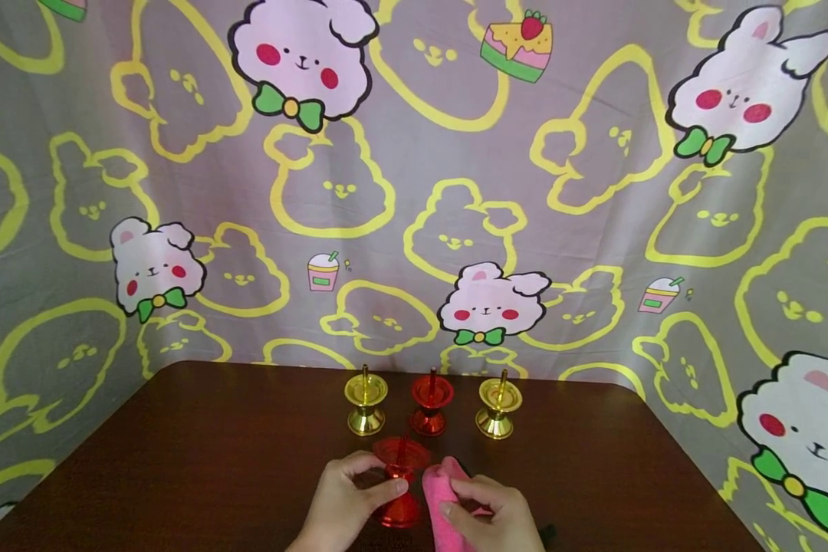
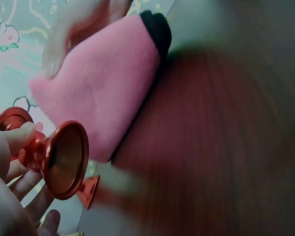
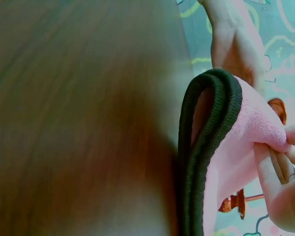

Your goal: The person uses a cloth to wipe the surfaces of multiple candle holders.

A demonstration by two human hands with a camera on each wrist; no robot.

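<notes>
Red candle holder (image 1: 400, 509) gripped in your left hand (image 1: 348, 497), pink cloth (image 1: 437, 494) pinched in your right hand (image 1: 493, 512), you seemed at a wiping step, which likely called for pressing the two together.

Pink cloth (image 1: 438, 510) cut off at head view's bottom edge, right hand (image 2: 81, 24) blurred in left wrist view

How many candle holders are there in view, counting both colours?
4: left gold holder, middle red holder and right gold holder in a row on the table; front red holder in the left hand.
</notes>
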